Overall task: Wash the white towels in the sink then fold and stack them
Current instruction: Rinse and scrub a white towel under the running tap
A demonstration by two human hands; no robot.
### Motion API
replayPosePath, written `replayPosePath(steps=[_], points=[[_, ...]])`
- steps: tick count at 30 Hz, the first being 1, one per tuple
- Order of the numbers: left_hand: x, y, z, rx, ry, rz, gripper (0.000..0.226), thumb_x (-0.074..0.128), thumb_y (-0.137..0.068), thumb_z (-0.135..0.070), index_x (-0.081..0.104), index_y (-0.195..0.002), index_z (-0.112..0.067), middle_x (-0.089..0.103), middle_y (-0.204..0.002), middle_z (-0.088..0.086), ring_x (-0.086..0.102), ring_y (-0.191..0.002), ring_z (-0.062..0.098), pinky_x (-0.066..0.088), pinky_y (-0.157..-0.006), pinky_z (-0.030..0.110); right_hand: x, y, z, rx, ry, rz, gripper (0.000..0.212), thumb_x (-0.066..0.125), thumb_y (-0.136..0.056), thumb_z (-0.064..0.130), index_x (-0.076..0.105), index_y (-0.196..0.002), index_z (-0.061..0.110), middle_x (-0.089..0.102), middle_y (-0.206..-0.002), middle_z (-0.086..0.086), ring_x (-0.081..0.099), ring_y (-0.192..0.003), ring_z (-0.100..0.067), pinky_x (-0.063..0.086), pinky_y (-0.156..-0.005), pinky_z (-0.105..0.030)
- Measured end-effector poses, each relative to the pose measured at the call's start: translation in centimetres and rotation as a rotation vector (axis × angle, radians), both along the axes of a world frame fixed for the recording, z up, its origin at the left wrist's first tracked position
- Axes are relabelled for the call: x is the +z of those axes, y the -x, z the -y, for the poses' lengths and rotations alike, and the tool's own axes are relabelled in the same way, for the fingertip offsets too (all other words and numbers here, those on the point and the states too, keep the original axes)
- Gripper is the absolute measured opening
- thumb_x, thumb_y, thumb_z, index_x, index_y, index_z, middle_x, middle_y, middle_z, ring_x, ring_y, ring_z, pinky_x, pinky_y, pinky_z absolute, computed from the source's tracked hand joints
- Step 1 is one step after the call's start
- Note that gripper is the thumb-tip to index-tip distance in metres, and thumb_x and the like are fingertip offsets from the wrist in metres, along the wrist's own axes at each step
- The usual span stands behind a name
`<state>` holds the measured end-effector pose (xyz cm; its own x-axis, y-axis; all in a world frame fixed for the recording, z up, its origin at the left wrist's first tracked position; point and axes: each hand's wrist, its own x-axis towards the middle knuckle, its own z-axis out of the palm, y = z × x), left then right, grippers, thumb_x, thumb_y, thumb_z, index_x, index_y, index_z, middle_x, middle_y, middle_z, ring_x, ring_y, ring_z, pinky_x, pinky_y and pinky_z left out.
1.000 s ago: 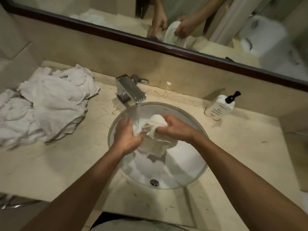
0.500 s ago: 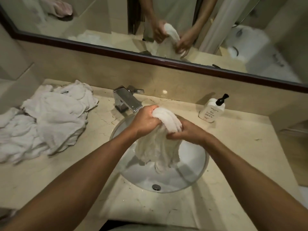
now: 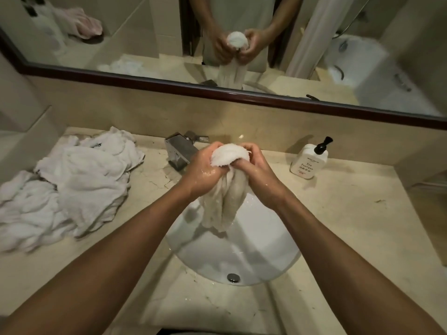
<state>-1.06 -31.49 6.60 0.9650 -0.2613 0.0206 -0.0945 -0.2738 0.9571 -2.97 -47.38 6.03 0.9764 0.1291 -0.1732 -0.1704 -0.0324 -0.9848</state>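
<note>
Left hand (image 3: 202,169) and right hand (image 3: 257,169), both wet, face each other above the sink (image 3: 266,250), each clenched round the same wet white towel (image 3: 229,155). The towel's upper part bulges as a rounded wad between the two hands; its lower part hangs in twisted folds over the basin, clear of the drain (image 3: 233,277). Faucet (image 3: 177,151) stands just behind the left hand. A heap of crumpled white towels (image 3: 72,187) lies on the worktop (image 3: 350,226) left of the sink. A pump bottle (image 3: 310,159) stands at the right rear. The mirror (image 3: 145,32) above reflects hands and towel.
</note>
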Motion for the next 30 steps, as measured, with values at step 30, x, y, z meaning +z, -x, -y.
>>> replayPosePath(steps=[30], points=[[-3.9,7.1,-7.7,0.060,-0.406,0.041,0.093,0.061,-0.074,-0.052,0.019,-0.154,-0.028,0.021,-0.157,-0.010,0.020,-0.141,0.002,0.028,-0.113,0.024,0.7,-1.7,-1.4,0.550,0.676,-0.066,0.056,0.078,-0.078,0.015,0.042,-0.120,0.021,0.062,-0.097,0.003,0.063,-0.079,-0.012,0.049,-0.057,-0.021]])
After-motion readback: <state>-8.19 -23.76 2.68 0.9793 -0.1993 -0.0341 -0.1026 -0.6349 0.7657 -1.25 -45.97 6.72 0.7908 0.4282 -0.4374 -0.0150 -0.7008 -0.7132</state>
